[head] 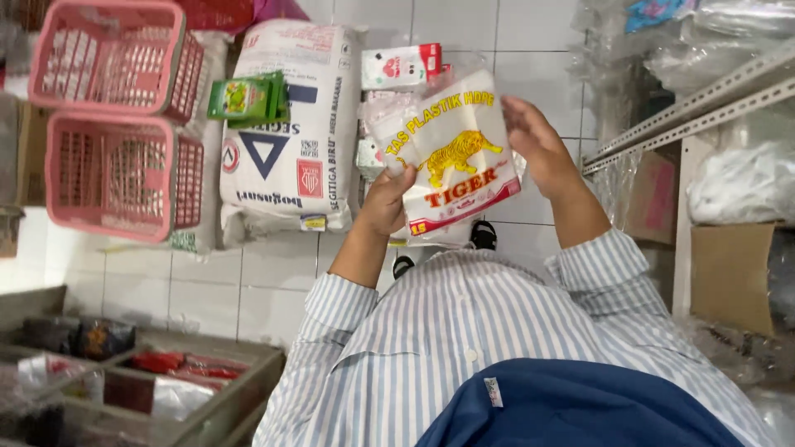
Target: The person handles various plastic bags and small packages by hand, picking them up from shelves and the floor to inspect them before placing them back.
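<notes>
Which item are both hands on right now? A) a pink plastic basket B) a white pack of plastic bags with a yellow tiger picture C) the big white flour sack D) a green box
B: the left hand grips the lower edge of the white pack of plastic bags and the right hand rests against its far side; the pink baskets and flour sack stand untouched.

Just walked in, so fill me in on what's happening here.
A person in a blue-and-white striped shirt holds a white pack of plastic bags with a yellow tiger picture up in both hands. The left hand has a grip on its lower edge; the right hand steadies its far side. Behind it, a large white sack lies on the tiled floor beside two pink plastic baskets.
</notes>
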